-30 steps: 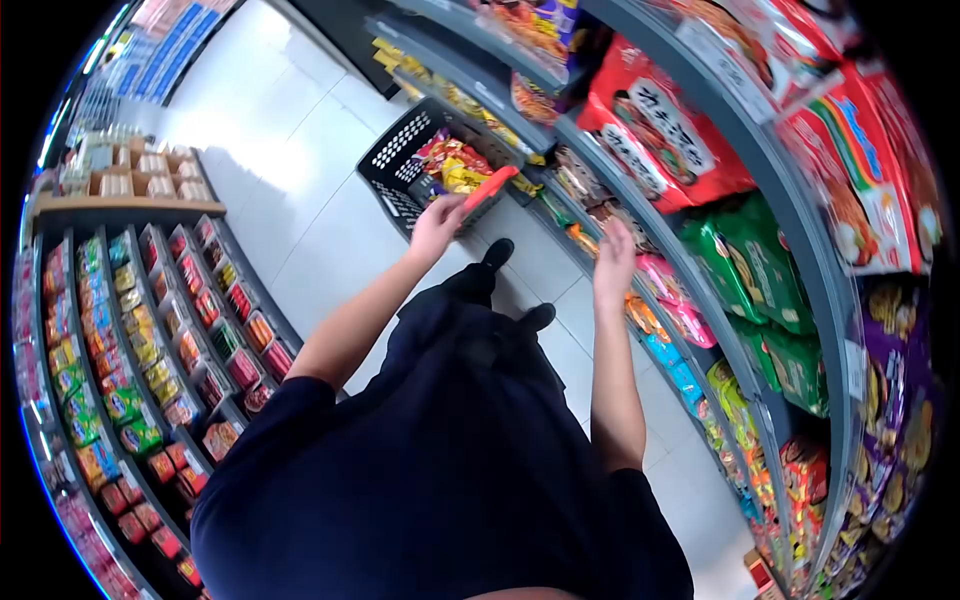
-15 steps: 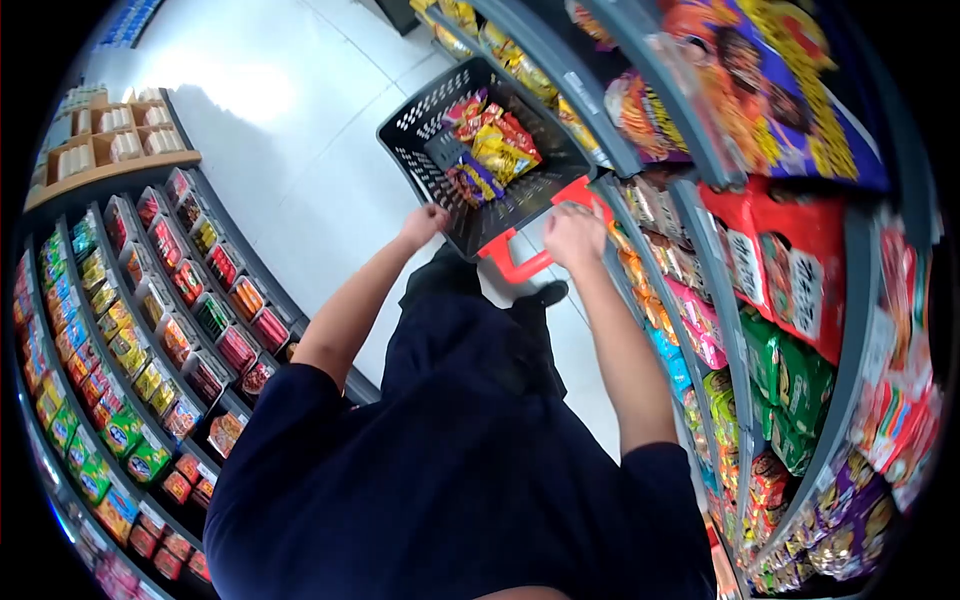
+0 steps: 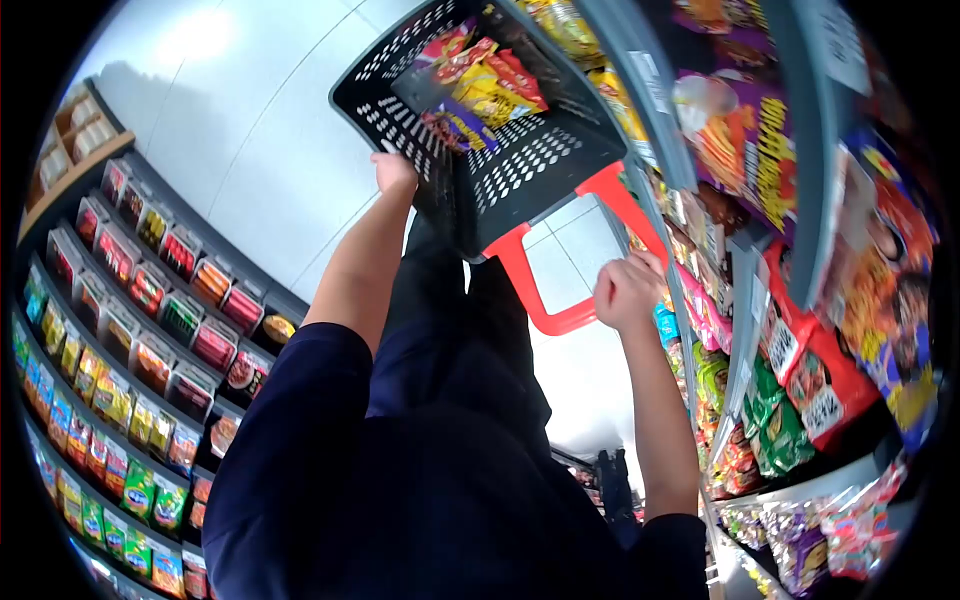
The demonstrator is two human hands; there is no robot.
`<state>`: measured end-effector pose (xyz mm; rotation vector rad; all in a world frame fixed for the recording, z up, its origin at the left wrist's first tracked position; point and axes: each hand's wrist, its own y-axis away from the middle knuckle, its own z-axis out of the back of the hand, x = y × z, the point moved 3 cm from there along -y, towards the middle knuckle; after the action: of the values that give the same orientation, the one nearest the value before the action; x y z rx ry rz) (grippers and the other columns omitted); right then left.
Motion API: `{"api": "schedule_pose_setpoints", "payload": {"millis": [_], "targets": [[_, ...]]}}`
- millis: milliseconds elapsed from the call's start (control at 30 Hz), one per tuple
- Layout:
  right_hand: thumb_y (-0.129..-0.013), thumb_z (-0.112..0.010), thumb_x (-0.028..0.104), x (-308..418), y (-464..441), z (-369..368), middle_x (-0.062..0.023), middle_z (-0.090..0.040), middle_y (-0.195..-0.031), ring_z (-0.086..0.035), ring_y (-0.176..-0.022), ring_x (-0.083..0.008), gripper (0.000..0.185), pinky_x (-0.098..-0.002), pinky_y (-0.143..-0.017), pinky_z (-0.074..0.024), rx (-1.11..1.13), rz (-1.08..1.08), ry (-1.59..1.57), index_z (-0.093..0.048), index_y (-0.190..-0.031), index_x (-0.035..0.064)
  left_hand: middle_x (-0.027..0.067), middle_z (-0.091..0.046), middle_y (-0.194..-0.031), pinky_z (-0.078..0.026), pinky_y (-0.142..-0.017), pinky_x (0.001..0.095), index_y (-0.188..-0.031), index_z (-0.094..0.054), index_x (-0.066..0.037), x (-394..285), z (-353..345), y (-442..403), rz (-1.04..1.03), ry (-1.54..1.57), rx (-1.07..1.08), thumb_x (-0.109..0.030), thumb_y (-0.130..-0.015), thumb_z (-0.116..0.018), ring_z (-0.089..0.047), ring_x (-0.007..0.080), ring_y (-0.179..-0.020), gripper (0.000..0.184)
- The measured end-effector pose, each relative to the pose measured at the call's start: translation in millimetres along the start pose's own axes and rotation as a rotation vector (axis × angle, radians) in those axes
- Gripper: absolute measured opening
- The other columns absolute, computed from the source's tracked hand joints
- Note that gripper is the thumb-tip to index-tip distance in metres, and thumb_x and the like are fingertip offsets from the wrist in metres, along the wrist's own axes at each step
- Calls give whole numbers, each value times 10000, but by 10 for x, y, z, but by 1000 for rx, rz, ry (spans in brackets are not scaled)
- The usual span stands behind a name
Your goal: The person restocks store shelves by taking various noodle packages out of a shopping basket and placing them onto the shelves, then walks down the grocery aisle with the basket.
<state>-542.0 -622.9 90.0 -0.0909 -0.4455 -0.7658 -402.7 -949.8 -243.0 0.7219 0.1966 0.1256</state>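
A black perforated shopping basket (image 3: 520, 175) on the floor side ahead of me tilts toward me. Several colourful snack packets lie in it, among them a yellow packet (image 3: 492, 95) and a purple one (image 3: 462, 127). My left hand (image 3: 397, 172) is closed at the basket's left side, its fingertips partly hidden against the wall. At the right corner of the red handle (image 3: 530, 285), my right hand (image 3: 630, 288) is curled closed around the bar. The handle is swung out toward my body.
Close on my right, shelves hold hanging snack bags, such as a red bag (image 3: 835, 385) and a green bag (image 3: 780, 425). Tiered racks of packaged goods (image 3: 150, 290) stand on my left. Pale floor tiles (image 3: 270, 100) run between, with a wooden display (image 3: 75, 185) at far left.
The basket has come closer and higher in view, with its handle swung further toward me. My right hand moved down and right along with the handle; my left hand moved up along the basket's side.
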Motion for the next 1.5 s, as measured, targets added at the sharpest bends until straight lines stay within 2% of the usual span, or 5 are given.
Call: {"api": "schedule_pose_setpoints", "payload": {"millis": [33,133,633,1300,1500], "targets": [[-690,-533,58,-25,-20,-32,-40,-505,-542,-522,-530,-230,134,-343,-785,-443,-11,26,-12,-505,-569,107,293,-645,-964,-476,-867,476,-1205,-360,74,-38,95,88,-24,130,-11,-196,-908,-539,-620,439,-958,439],[-662,-535,55,-24,22,-29,-30,-487,-544,-511,-534,-214,113,-336,-775,-438,-24,47,-27,-494,-577,115,271,-653,-946,-483,-816,477,-1127,-399,58,-157,220,310,-105,-74,-103,-205,-937,-502,-630,435,-906,341],[-672,-542,67,-190,367,-85,-41,-547,-583,-532,-562,-222,71,-342,-805,-424,90,-17,-6,-548,-613,105,262,-647,-853,-493,-741,482,-1060,-396,48,28,114,553,-147,-157,-124,-237,-946,-496,-632,436,-824,322],[-663,-541,58,44,17,-56,-18,-555,-579,-534,-563,-199,82,-338,-810,-405,35,5,-38,-571,-617,119,255,-659,-907,-502,-763,470,-1089,-402,55,-160,219,237,-181,-164,-126,-237,-930,-505,-642,420,-850,349],[-663,-546,73,80,-36,-31,-21,-559,-588,-532,-572,-199,66,-334,-805,-400,46,15,-9,-578,-626,117,289,-643,-926,-485,-805,505,-1093,-409,37,-101,185,142,-152,-51,-118,-259,-897,-521,-623,461,-886,372]]}}
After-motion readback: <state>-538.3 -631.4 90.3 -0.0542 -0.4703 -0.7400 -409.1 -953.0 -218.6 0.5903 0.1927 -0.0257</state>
